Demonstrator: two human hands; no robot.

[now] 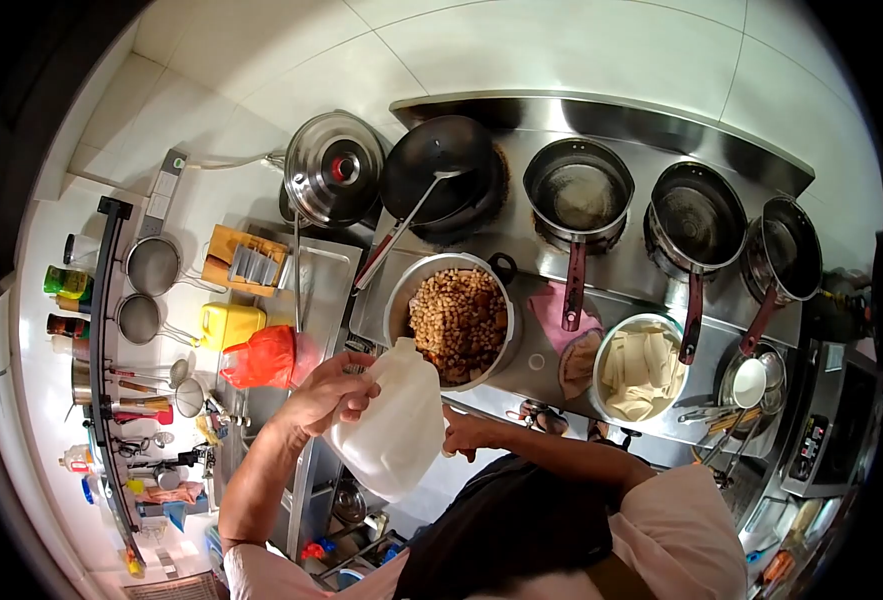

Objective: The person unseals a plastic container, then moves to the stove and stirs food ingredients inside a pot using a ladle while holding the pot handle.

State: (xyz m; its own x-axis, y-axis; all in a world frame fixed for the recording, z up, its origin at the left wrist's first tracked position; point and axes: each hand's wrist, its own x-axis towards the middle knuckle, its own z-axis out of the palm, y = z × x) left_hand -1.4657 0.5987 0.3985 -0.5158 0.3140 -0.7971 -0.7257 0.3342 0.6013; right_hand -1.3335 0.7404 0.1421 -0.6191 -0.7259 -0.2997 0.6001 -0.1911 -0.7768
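Observation:
A translucent white plastic jug (391,425) is tilted, its neck over the near rim of a large metal pot (396,300). My left hand (336,392) is closed around the jug's upper left side. Brown chunky food like beans or peanuts (461,320) fills the pot, with darker pieces among it. My right hand (469,433) is beside the jug's right side, below the pot, its fingers curled. What those fingers grip, if anything, is hidden; I cannot tell whether they touch the jug.
Behind the pot sit a black wok (436,150) with a ladle and a lidded steel pot (311,150). Frying pans (579,190) line the stove rightward. A tub of pale strips (646,370) and a pink cloth (566,320) are right; a red bag (259,357) and knife block (236,258) left.

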